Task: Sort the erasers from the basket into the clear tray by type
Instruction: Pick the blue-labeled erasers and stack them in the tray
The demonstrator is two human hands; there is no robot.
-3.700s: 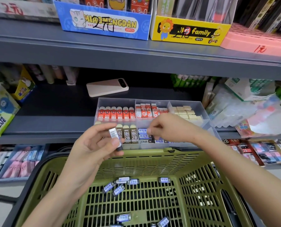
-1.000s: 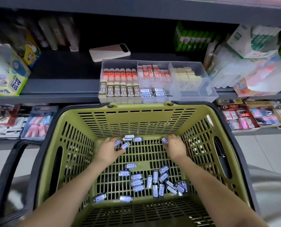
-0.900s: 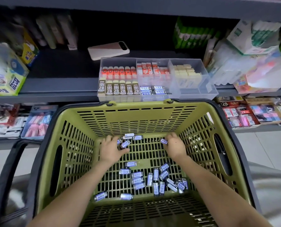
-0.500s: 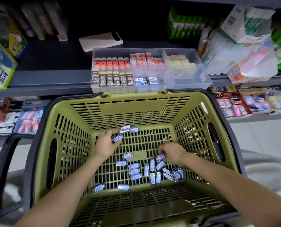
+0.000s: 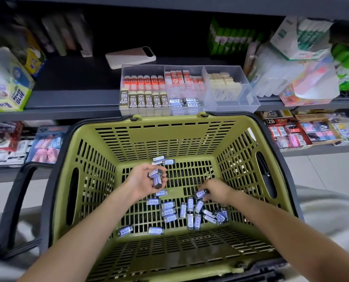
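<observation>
The left hand (image 5: 147,180) gripped two, perhaps three, blue-label erasers (image 5: 156,177); the right hand (image 5: 216,192) pinched one eraser (image 5: 200,193). The loose heap (image 5: 190,212) lay on the basket (image 5: 169,143) floor at the right hand's 7 o'clock, nearer it, long axes mixed. The clear tray (image 5: 236,103) stood at 12 o'clock.

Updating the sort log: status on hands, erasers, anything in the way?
Left hand holds several blue-label erasers. Right hand pinches another eraser on the basket floor; more loose there. Nothing blocking the clear tray.

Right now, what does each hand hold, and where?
Left hand holds blue-label erasers in curled fingers; right hand pinches one eraser by its end.
</observation>
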